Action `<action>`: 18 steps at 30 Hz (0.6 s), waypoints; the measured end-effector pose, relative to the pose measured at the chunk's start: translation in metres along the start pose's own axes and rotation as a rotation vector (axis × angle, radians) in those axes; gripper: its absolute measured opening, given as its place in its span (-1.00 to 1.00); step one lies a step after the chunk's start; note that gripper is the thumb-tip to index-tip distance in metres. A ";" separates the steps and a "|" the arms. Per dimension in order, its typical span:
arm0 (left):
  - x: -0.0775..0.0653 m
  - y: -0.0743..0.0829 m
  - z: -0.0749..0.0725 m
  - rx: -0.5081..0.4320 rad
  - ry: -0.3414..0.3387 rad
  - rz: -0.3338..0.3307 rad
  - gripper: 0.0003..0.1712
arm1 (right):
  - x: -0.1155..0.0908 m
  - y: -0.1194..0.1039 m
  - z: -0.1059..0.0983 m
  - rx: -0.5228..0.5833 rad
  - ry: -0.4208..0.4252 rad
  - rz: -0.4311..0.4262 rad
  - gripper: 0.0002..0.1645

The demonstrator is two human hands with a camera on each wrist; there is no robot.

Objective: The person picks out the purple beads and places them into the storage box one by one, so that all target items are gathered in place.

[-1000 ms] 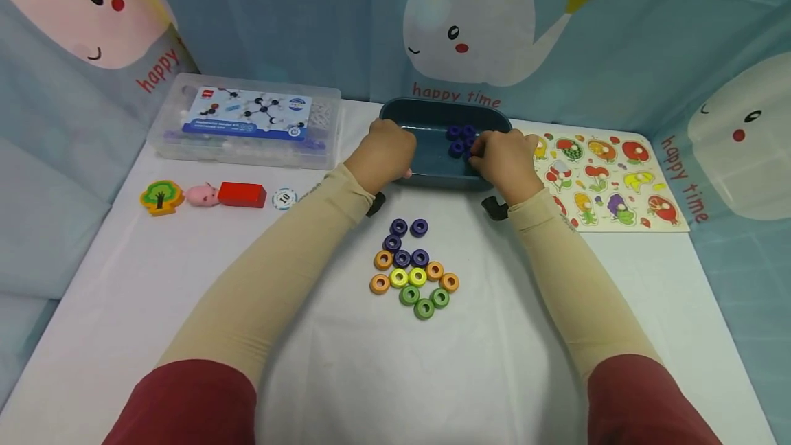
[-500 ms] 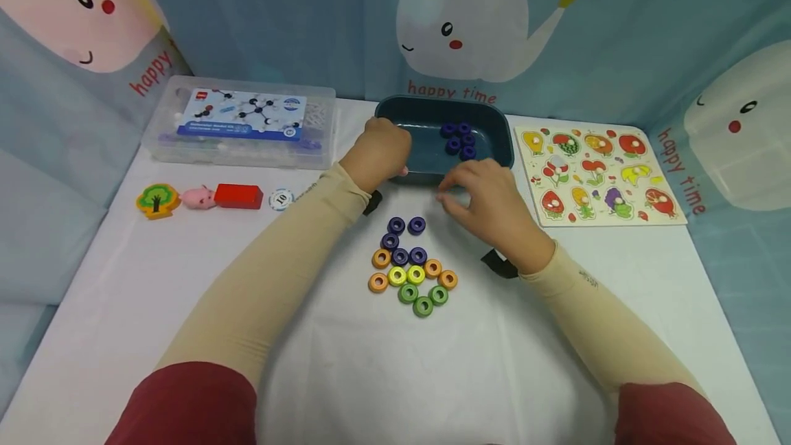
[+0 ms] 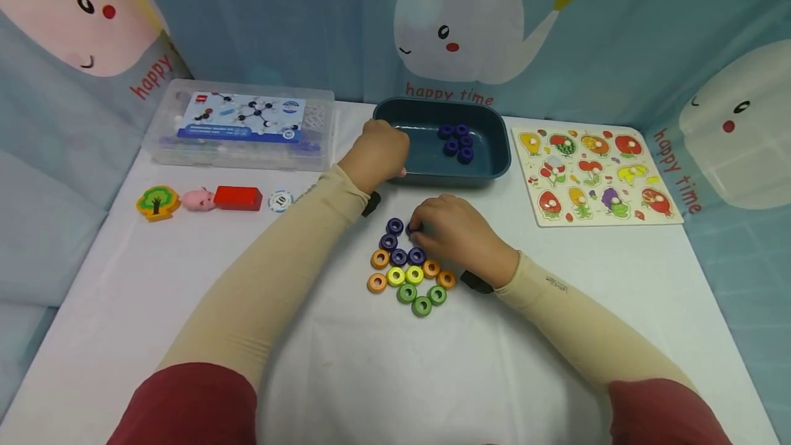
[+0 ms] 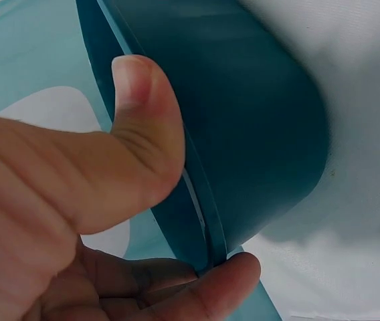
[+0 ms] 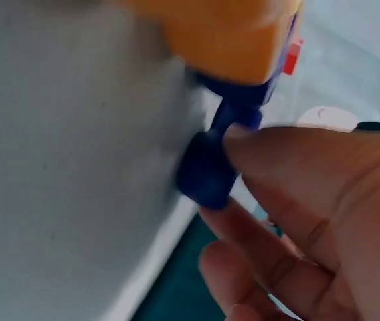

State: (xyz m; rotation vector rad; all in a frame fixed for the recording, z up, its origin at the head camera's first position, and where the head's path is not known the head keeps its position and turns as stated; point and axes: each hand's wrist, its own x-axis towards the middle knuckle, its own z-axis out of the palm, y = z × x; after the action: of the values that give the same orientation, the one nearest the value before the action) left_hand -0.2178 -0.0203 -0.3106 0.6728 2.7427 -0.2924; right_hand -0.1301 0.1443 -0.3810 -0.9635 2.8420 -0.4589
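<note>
My left hand point(image 3: 378, 153) grips the left end of a dark teal plastic tray point(image 3: 445, 179); the left wrist view shows the thumb and a finger point(image 4: 233, 284) at its rim. Several purple rings point(image 3: 465, 155) lie inside the tray, toward its right. My right hand point(image 3: 460, 232) is over the table, its thumb and fingers pinching a purple ring point(image 5: 207, 172) at the top right of a ring pattern. That pattern holds purple rings point(image 3: 394, 226), orange rings point(image 3: 377, 283), yellow rings point(image 3: 395, 276) and green rings point(image 3: 421, 306). The hand partly hides the pinched ring in the head view.
At the back left stands a clear plastic case point(image 3: 237, 156) with a molecule-model label. Before it lie a tree piece point(image 3: 158, 203), a pink pig point(image 3: 198, 200), a red block point(image 3: 237, 198) and a chip marked 10 point(image 3: 281, 201). A fruit puzzle board point(image 3: 596, 177) is on the right.
My right hand has come out of the tray and moved toward me and left, down to the purple ring at the pattern's top right. The left hand stays on the tray.
</note>
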 end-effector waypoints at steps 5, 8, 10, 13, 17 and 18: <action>0.000 0.000 0.002 0.010 0.018 0.003 -0.50 | 0.005 0.000 0.004 0.040 0.020 0.027 -0.82; 0.000 0.000 0.002 0.008 0.019 0.006 -0.50 | 0.005 -0.001 0.005 0.040 0.011 0.041 -0.80; 0.000 0.000 0.002 0.001 0.009 0.006 -0.50 | 0.004 -0.002 0.003 0.032 0.007 0.050 -0.80; -0.001 0.000 0.002 -0.010 -0.008 0.006 -0.50 | -0.001 -0.005 -0.010 0.052 0.026 0.073 -0.79; -0.001 -0.001 0.001 -0.008 -0.014 0.004 -0.50 | -0.002 0.002 -0.045 0.074 0.136 0.147 -0.76; 0.000 -0.001 0.001 -0.007 -0.014 0.001 -0.51 | 0.000 0.008 -0.053 0.067 0.171 0.172 -0.75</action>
State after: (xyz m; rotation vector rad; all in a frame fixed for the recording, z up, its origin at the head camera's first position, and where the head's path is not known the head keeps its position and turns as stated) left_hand -0.2176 -0.0213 -0.3117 0.6682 2.7285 -0.2855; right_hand -0.1446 0.1634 -0.3333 -0.6921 3.0041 -0.6411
